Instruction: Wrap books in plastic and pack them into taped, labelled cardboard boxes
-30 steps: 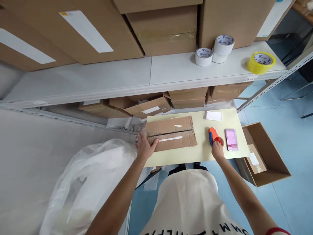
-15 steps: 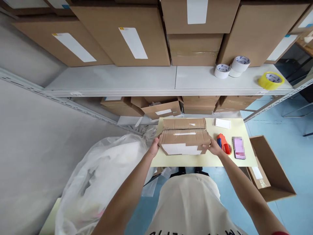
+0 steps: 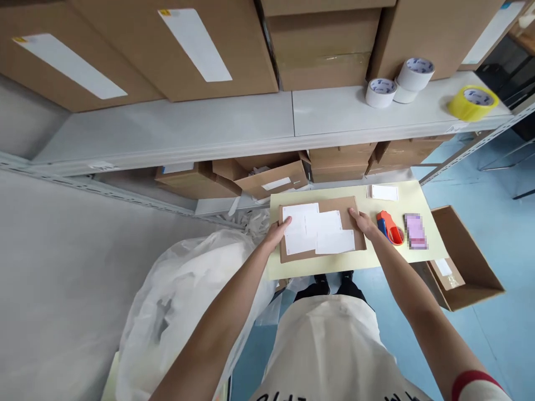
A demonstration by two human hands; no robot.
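Observation:
A brown cardboard box (image 3: 301,258) is over the pale yellow table (image 3: 401,201), its face with several overlapping white labels turned up towards me. My left hand (image 3: 277,233) grips its left edge, thumb lying on the labelled face. On the opposite side my right hand (image 3: 361,220) holds the right edge, thumb on top and the other fingers mostly hidden. Just right of that hand lies a red and blue tape dispenser (image 3: 390,227). A phone with a purple screen (image 3: 415,230) rests beside the dispenser.
White labels (image 3: 384,192) lie at the table's back. An open carton (image 3: 468,262) stands right of the table, a large white plastic bag (image 3: 184,301) to the left. The shelf (image 3: 251,122) ahead bears cartons, white tape rolls (image 3: 380,92) and a yellow tape roll (image 3: 472,102).
The box has been tipped so its labelled side faces up; its taped seam side is out of sight. Both hands have kept hold of its ends. The view has shifted slightly.

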